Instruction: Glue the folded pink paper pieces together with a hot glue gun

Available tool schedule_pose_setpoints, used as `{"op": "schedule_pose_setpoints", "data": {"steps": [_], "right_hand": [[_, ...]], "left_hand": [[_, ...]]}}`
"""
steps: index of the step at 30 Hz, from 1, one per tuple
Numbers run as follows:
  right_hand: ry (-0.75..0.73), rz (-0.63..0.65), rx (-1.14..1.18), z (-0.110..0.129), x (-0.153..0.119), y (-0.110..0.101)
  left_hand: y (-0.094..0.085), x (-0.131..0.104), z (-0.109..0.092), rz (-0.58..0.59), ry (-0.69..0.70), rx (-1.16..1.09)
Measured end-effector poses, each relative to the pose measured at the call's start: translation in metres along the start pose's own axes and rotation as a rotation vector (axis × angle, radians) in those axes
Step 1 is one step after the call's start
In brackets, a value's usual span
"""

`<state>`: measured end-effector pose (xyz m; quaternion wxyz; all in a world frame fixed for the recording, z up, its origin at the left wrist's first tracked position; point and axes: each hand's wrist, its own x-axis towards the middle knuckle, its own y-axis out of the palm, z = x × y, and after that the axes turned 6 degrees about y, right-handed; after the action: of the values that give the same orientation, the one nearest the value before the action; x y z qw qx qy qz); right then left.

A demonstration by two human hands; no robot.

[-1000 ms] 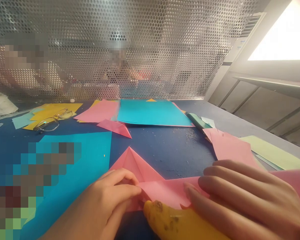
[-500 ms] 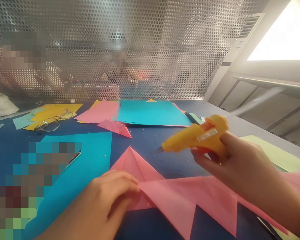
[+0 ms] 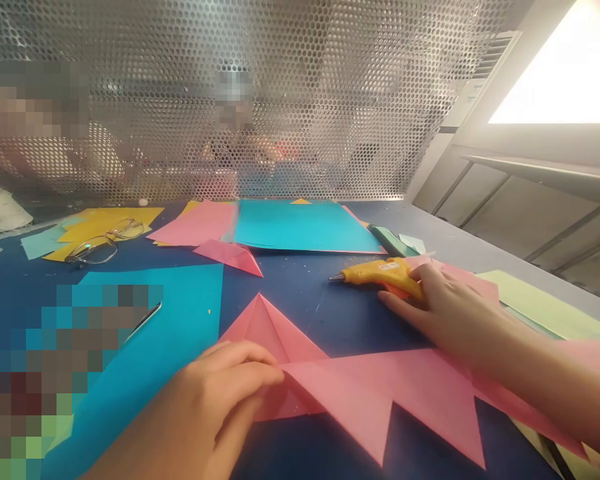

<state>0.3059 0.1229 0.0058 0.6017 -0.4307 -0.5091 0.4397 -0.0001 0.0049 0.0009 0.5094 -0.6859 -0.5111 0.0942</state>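
My left hand [image 3: 230, 393] is closed on the left part of a folded pink paper [image 3: 350, 393], its fingertips pressing where two layers meet. A crease runs down from the paper's upper point, and triangular points stretch to the right along its lower edge. My right hand [image 3: 445, 300] grips the handle of a yellow hot glue gun [image 3: 375, 272], which is low at the tabletop with its metal nozzle pointing left. Whether the glue gun rests on the table I cannot tell. Under my right forearm the pink paper continues, partly hidden.
Blue sheets [image 3: 305, 227] lie at the back, beside pink sheets [image 3: 195, 223] and a small folded pink piece [image 3: 230, 255]. Glasses [image 3: 97, 250] rest on yellow paper [image 3: 115, 220]. A green tool [image 3: 393, 240] lies back right, pale green paper [image 3: 545, 303] nearer. A perforated metal panel [image 3: 300, 100] stands behind.
My right hand has lowered the glue gun toward the tabletop, moving it slightly right and levelling it. My left hand stays on the pink paper, whose right-hand points have shifted slightly.
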Motion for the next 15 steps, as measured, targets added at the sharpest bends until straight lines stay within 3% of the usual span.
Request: {"op": "schedule_pose_setpoints", "data": {"steps": [7,12,15], "right_hand": [[-0.093,-0.111,-0.035,-0.003,-0.003,0.0],[-0.163,-0.161,-0.003,-0.004,-0.005,0.004],[-0.227,-0.192,0.061,-0.003,-0.005,0.003]], "left_hand": [[-0.003,-0.001,-0.011,0.079,-0.059,-0.034],[0.001,-0.005,-0.016,0.011,0.04,-0.122],[0.006,-0.008,-0.018,-0.002,-0.026,-0.184]]}}
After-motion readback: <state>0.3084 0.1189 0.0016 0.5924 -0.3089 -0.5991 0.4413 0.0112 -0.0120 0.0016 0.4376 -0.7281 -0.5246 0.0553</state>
